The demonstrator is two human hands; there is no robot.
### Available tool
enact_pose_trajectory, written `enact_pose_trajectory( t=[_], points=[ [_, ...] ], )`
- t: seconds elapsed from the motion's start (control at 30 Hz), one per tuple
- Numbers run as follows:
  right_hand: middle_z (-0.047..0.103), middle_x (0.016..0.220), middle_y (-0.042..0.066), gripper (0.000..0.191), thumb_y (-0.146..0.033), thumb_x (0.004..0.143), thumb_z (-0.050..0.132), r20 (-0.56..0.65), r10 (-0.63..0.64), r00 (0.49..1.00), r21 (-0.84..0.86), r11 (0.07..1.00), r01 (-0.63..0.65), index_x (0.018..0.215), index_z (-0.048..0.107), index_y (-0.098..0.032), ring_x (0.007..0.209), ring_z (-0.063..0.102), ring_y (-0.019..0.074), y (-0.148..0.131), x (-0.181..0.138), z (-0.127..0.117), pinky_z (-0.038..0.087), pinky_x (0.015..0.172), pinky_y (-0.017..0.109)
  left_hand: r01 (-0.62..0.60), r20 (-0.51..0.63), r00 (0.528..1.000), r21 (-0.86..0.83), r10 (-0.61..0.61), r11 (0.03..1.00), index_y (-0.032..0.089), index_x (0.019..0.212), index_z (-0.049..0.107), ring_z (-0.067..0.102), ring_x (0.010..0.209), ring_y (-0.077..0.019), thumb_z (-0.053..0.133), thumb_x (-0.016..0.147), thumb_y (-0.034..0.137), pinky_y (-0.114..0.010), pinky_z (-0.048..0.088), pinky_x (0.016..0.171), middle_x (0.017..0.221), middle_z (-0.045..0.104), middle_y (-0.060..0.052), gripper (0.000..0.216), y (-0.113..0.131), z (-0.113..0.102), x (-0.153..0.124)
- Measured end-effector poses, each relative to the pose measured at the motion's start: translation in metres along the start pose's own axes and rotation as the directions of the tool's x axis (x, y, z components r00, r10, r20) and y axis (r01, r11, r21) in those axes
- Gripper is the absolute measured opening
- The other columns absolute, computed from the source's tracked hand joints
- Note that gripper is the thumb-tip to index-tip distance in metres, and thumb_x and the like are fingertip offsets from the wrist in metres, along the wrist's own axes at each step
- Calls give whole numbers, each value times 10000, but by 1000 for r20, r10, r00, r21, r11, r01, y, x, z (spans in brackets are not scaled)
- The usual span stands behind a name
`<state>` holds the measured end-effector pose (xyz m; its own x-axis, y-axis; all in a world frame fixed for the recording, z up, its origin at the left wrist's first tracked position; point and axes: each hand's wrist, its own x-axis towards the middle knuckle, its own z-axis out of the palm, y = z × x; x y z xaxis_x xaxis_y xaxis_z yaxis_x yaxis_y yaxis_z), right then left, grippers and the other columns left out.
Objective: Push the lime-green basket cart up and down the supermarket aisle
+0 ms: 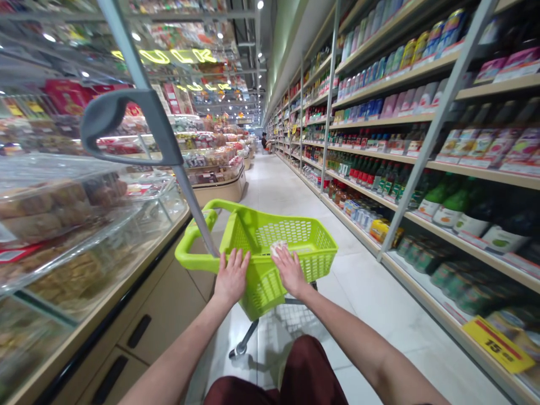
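Note:
A bright green plastic shopping cart (pixel 253 292) with perforated walls stands right in front of me, its basket open at the top. My left hand (pixel 232 275) grips the near rim beside the base of the grey pole, fingers laid over the edge and the thumb hidden. Farther right along the same rim, my right hand (pixel 290 271) holds a crumpled whitish tissue (pixel 278 247) beneath its fingertips, at the inner side of the basket. A grey handle (pixel 169 132) sits on the tilted pole, rising at the left.
Shelves (pixel 379 149) of cans and bottles line the right side, with a yellow price tag (pixel 498 344) low down. Glass-topped food bins over a wooden counter (pixel 162 320) stand close on the left. A person (pixel 265 142) is far down the tiled aisle (pixel 270 180).

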<state>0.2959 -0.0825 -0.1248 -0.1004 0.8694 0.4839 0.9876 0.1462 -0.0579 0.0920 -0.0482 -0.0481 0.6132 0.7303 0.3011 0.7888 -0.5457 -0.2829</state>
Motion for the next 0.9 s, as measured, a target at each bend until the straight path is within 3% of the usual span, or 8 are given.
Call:
enact_pose_trajectory(
  t=[0.1, 0.23, 0.37, 0.5, 0.67, 0.73, 0.8, 0.9],
  points=[
    [264, 1412, 71, 525, -84, 814, 332, 2, 13, 1000, -62, 998, -13, 1314, 373, -238, 1326, 172, 223, 22, -10, 2, 167, 1032, 509, 1, -4, 1000, 15, -1, 1000, 180, 1324, 352, 274, 1283, -297, 407, 739, 151, -520, 104, 1055, 1352, 387, -139, 588, -1, 0, 0],
    [290, 1400, 77, 521, -64, 814, 294, 22, 211, 977, -180, 962, -203, 1297, 400, -229, 1311, 213, 227, 78, -33, -6, 176, 1025, 522, 6, -6, 1000, 27, -6, 1000, 185, 1318, 361, 291, 1271, -305, 409, 740, 150, -524, 95, 1052, 1339, 402, -146, 581, 0, 1, 1],
    [270, 1411, 67, 544, -56, 808, 258, 5, 469, 883, -217, 863, -457, 1317, 371, -211, 1311, 201, 246, 119, -49, -21, 202, 1004, 537, 19, -16, 1000, 57, -18, 998, 193, 1316, 364, 296, 1266, -307, 401, 747, 154, -532, 90, 1048, 1334, 407, -143, 572, 3, 2, 3],
    [252, 1417, 81, 564, -61, 790, 266, -24, 624, 781, -148, 771, -620, 1329, 354, -201, 1298, 221, 262, 117, -48, -23, 260, 972, 526, 23, 2, 1000, 75, -23, 997, 198, 1312, 369, 301, 1262, -308, 409, 744, 160, -535, 99, 1044, 1329, 413, -140, 571, 4, 2, 5],
    [247, 1422, 59, 608, -45, 740, 336, 76, 351, 933, -47, 936, -349, 1328, 361, -198, 1317, 186, 210, 74, -30, -10, 251, 1020, 403, 15, -17, 1000, 64, -14, 998, 192, 1315, 366, 297, 1263, -309, 418, 742, 162, -538, 76, 1048, 1331, 406, -146, 576, 2, 4, 6],
    [238, 1427, 35, 609, -34, 743, 323, 108, 254, 961, -34, 967, -251, 1319, 375, -224, 1323, 170, 198, 67, -27, -9, 213, 1040, 414, 14, -8, 1000, 54, -13, 998, 190, 1318, 361, 282, 1273, -310, 419, 740, 160, -541, 68, 1049, 1339, 397, -146, 582, 1, 5, 8],
    [242, 1425, 30, 615, -22, 748, 304, 110, 273, 956, -50, 962, -269, 1322, 368, -234, 1324, 170, 197, 74, -30, -12, 197, 1044, 432, 16, 22, 1000, 45, -17, 999, 190, 1323, 351, 262, 1284, -308, 416, 740, 157, -541, 73, 1049, 1351, 383, -146, 588, 0, 5, 10],
    [263, 1416, 52, 592, -32, 769, 281, 28, 465, 885, -81, 883, -462, 1325, 365, -217, 1317, 197, 205, 101, -42, -18, 263, 1014, 431, 25, 78, 997, 27, -27, 999, 192, 1335, 327, 233, 1300, -305, 413, 736, 153, -534, 82, 1052, 1373, 352, -144, 607, 0, 6, 12]
  ],
)
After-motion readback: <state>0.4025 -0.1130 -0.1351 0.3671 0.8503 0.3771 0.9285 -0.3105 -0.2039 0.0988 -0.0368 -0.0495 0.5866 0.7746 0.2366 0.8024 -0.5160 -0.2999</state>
